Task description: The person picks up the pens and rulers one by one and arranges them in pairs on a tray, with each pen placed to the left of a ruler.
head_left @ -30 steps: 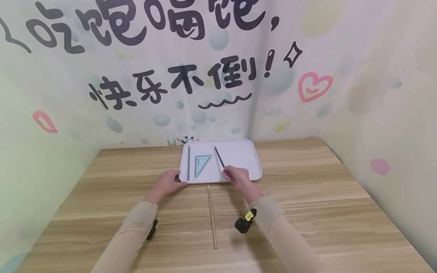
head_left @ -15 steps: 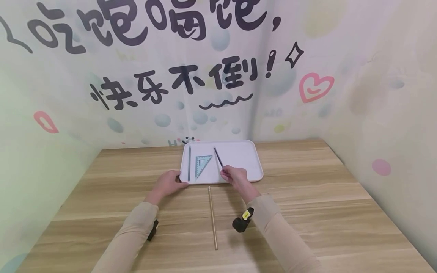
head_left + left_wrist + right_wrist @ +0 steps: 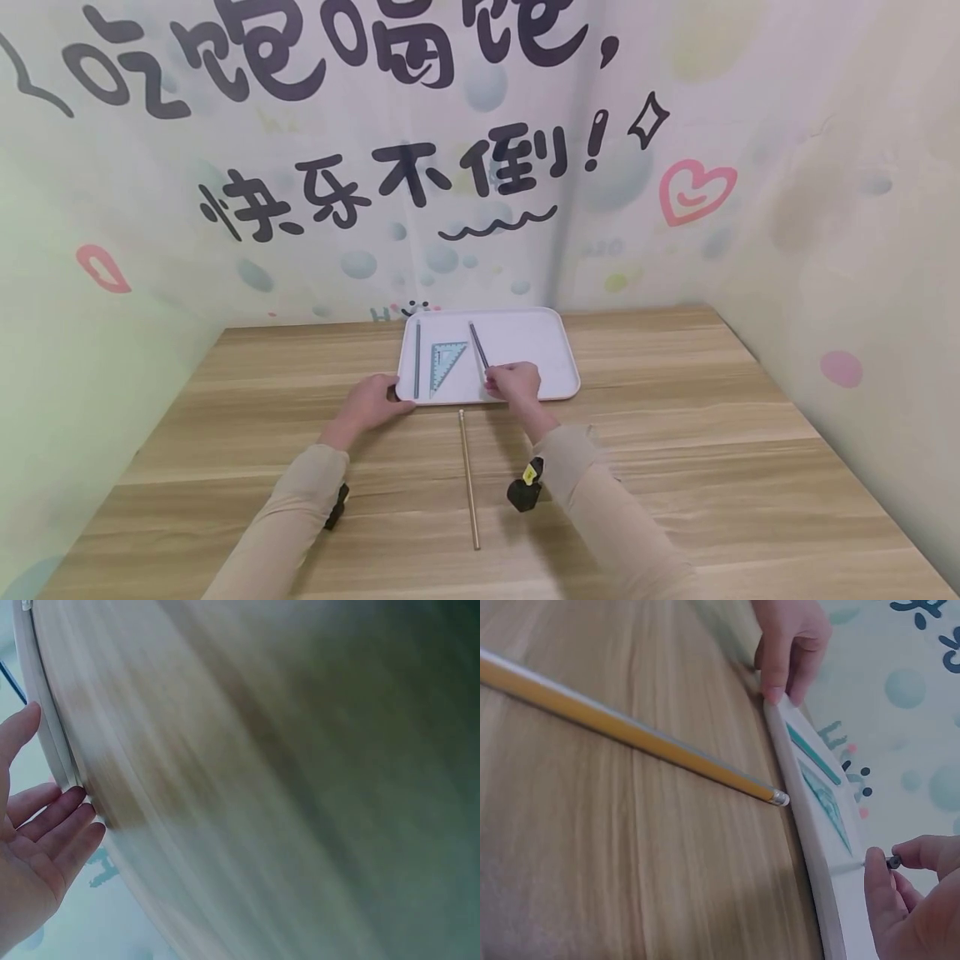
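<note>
In the head view, my right hand point(image 3: 513, 382) pinches the lower end of a slim dark pencil point(image 3: 477, 343) between thumb and fingers. The pencil slants over the middle of the white tray point(image 3: 525, 333). The right wrist view shows its round end point(image 3: 894, 862) sticking out by the thumb. My left hand point(image 3: 371, 402) grips the tray's near left corner, thumb along the front rim and fingers at the side. On the tray's left part lie a blue-grey pencil point(image 3: 417, 358) and a light-blue set square point(image 3: 446, 364).
A gold-yellow pencil point(image 3: 469, 479) lies on the wooden table point(image 3: 675, 417) in front of the tray, its eraser end point(image 3: 780, 798) close to the rim. Behind the tray rises a printed wall sheet point(image 3: 480, 250). Each forearm carries a black wrist camera point(image 3: 523, 495).
My right hand has turned slightly and shifted a little left with the dark pencil, whose tilt barely differs. The left hand keeps its place on the tray corner.
</note>
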`<move>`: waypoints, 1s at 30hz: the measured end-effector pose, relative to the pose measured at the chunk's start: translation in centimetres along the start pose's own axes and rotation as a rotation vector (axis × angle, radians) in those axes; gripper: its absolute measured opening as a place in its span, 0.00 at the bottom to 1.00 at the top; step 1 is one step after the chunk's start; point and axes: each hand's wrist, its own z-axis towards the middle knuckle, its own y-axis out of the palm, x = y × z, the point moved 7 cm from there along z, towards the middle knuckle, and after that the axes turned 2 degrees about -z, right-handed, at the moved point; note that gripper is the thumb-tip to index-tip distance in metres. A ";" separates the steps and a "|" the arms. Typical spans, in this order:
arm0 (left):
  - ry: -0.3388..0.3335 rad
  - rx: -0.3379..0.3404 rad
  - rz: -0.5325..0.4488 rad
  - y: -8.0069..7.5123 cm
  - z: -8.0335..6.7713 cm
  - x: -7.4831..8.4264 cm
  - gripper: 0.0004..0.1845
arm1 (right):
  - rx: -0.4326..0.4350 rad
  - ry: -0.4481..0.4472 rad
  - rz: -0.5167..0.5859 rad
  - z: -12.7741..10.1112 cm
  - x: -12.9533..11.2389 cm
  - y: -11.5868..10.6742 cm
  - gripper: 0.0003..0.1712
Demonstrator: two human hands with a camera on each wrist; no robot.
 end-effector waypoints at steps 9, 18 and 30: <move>-0.007 -0.003 -0.001 -0.1 0.0 -0.2 0.14 | 0.065 -0.178 -0.427 -0.8 -1.2 0.1 0.08; 0.004 0.001 0.008 -0.1 0.0 -0.2 0.16 | 0.114 -0.228 -0.650 -1.2 -1.7 0.4 0.09; -0.002 -0.001 0.001 0.1 0.1 -0.3 0.15 | 0.130 -0.217 -0.795 -0.4 -1.4 0.9 0.20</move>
